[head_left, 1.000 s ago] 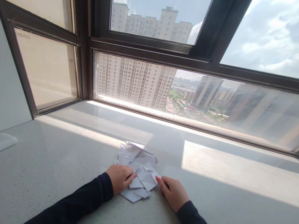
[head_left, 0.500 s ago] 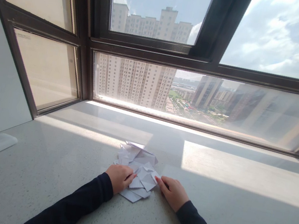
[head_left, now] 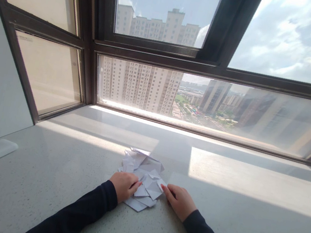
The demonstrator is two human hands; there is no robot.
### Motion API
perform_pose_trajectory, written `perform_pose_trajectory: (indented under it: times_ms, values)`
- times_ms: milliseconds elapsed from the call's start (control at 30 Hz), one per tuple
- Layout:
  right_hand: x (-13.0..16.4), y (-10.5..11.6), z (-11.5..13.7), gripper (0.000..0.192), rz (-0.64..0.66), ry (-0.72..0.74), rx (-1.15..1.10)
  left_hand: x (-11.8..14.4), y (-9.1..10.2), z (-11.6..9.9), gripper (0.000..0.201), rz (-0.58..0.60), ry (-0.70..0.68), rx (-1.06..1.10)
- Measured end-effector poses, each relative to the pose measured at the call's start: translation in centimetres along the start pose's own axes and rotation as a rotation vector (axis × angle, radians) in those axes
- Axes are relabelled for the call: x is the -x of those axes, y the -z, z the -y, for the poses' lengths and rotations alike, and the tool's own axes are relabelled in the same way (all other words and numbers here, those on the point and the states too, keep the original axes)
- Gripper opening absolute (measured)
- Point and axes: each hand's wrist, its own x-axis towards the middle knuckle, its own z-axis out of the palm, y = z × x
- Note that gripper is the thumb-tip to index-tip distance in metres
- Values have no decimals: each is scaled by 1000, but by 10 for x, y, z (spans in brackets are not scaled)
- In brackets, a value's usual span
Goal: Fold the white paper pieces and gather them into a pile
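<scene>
so, nearest me lie my dark sleeves [head_left: 75,213], running up the speckled sill [head_left: 243,232] to my hands. between them, mid-sill, sits a loose heap of white paper [head_left: 154,190]. my left hand [head_left: 124,186] rests on its left side, fingers curled in, thumb against a piece; whether they grip it i can't tell. my right hand [head_left: 180,201] has thumb and forefinger narrow, seemingly pinching the top piece's right corner. many pieces look already folded, overlapping, unjoined as far as i see; what's left i can't judge. far beyond: sunlit stone, then the window frame [head_left: 159,59].
</scene>
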Motion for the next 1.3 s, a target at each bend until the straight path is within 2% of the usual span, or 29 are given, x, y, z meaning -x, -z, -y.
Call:
perform_pose_trajectory:
  times_ms: [1300]
  values:
    - [-1, 0, -1, 48, 15, -2, -6, 1, 4, -3, 34, 24, 26, 18]
